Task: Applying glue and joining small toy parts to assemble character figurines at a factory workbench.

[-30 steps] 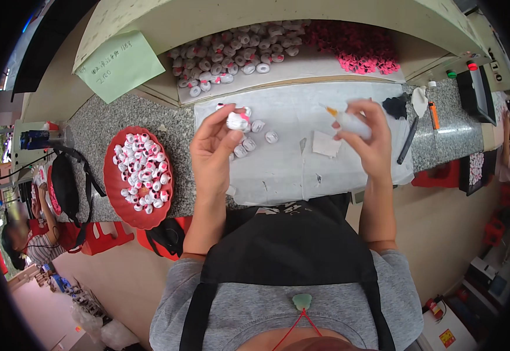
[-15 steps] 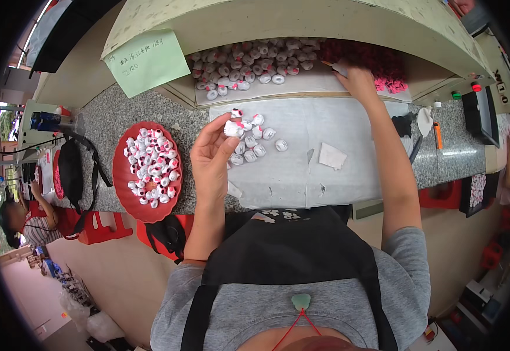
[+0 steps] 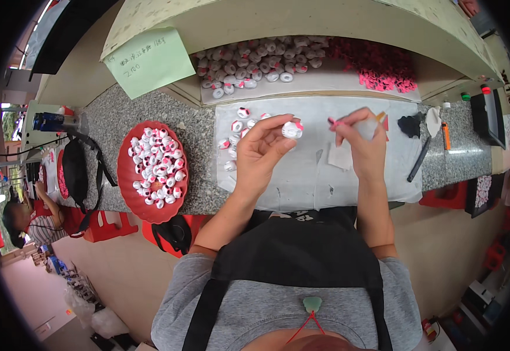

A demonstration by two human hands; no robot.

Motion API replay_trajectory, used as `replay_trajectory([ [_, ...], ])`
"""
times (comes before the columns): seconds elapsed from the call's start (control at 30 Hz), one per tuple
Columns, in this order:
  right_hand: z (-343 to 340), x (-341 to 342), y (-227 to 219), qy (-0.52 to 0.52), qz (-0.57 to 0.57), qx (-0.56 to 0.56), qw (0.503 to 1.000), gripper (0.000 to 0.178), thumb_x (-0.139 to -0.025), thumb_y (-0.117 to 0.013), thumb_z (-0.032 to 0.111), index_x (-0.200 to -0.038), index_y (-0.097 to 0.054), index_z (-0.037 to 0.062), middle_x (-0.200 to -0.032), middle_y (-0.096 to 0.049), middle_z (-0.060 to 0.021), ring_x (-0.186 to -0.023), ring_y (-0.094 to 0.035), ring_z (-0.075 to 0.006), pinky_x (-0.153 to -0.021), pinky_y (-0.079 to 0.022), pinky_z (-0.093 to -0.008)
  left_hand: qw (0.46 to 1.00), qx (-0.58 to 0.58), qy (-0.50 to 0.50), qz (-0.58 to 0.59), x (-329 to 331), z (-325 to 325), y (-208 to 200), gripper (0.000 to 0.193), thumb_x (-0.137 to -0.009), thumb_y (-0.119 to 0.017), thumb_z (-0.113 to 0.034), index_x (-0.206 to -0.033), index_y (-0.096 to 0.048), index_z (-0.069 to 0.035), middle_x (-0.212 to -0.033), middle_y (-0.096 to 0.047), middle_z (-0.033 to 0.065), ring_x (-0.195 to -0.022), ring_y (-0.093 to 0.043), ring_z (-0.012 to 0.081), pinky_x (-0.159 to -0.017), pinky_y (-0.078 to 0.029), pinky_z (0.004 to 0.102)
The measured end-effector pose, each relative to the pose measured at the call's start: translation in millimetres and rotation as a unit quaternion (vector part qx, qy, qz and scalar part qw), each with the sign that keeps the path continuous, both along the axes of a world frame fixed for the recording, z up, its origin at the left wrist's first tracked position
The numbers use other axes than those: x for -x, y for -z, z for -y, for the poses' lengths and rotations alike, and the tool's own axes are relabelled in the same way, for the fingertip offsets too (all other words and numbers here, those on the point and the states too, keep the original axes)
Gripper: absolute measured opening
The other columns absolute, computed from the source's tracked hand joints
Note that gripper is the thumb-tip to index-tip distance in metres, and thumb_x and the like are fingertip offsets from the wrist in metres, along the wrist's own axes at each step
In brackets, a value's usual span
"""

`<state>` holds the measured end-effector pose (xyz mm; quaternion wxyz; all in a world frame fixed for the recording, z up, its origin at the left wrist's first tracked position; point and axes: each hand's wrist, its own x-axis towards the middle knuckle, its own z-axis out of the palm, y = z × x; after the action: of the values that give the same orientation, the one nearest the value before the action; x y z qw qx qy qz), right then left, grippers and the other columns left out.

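Over the pale sheet (image 3: 301,190) my left hand (image 3: 259,155) pinches a small rounded white plastic piece (image 3: 291,130) with a pink part at its top, between thumb and fingertips. To its right, my right hand (image 3: 362,140) is closed on a small pink piece (image 3: 333,123), slightly blurred. A thin tool with an orange-yellow tip (image 3: 380,117) also sticks out of the right hand; its kind is unclear. The hands are apart. Several white-and-pink pieces (image 3: 236,126) lie left of and partly behind my left hand. A folded white scrap (image 3: 340,157) lies under my right hand.
A red scalloped dish (image 3: 124,193) of white-and-pink pieces stands left. Under the shelf (image 3: 301,20) are piles of white pieces (image 3: 255,61) and pink pieces (image 3: 386,73). An orange lighter-like object (image 3: 446,136), black rod (image 3: 418,161) and dark cloth (image 3: 410,126) lie right. Another person (image 3: 35,216) sits far left.
My right hand has come back from the pink pile under the shelf with a small pink piece. My left hand has moved right, carrying the white piece toward the middle of the sheet.
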<state>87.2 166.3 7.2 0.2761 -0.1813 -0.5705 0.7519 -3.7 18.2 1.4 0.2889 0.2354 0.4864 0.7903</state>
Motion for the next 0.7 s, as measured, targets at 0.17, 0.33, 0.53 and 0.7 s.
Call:
replay_trajectory([
  [0.17,28,-9,-10,-0.051,0.000,0.087,0.995,0.011,-0.063,-0.052,-0.009,-0.070,-0.047,-0.0023,-0.068,-0.051,-0.0120,-0.056,-0.049,-0.0162,-0.051,-0.042,-0.0250,0.998,0.023,-0.022,-0.055,-6,3,-3,0.031,-0.069,-0.054,0.006,-0.100,-0.049,0.001,-0.099,-0.050,0.0091,-0.089,-0.048,0.0125,-0.074,-0.040,0.0224],
  [0.33,37,-6,-14,-0.085,-0.029,0.059,0.994,0.011,-0.063,-0.053,-0.009,-0.071,-0.049,-0.0029,-0.068,-0.051,-0.0108,-0.059,-0.050,-0.0162,-0.051,-0.043,-0.0249,0.981,0.046,-0.037,-0.183,-6,4,-3,0.028,-0.067,-0.055,0.006,-0.095,-0.053,0.000,-0.098,-0.051,0.0114,-0.090,-0.050,0.0171,-0.074,-0.041,0.0251],
  [0.53,40,-3,-11,-0.077,-0.025,0.049,0.995,0.010,-0.065,-0.054,-0.008,-0.071,-0.049,-0.0022,-0.071,-0.051,-0.0106,-0.060,-0.050,-0.0148,-0.051,-0.043,-0.0247,0.953,0.054,-0.019,-0.299,-3,6,-2,0.030,-0.068,-0.053,0.009,-0.097,-0.050,0.003,-0.100,-0.049,0.0149,-0.095,-0.047,0.0208,-0.078,-0.039,0.0280],
  [0.7,43,-3,-9,-0.064,-0.028,0.039,0.997,0.012,-0.065,-0.054,-0.008,-0.073,-0.048,-0.0013,-0.071,-0.051,-0.0102,-0.060,-0.050,-0.0139,-0.052,-0.043,-0.0238,0.969,0.015,-0.006,-0.248,-6,6,-2,0.029,-0.067,-0.055,0.007,-0.096,-0.050,0.002,-0.100,-0.049,0.0159,-0.094,-0.048,0.0211,-0.079,-0.038,0.0284],
])
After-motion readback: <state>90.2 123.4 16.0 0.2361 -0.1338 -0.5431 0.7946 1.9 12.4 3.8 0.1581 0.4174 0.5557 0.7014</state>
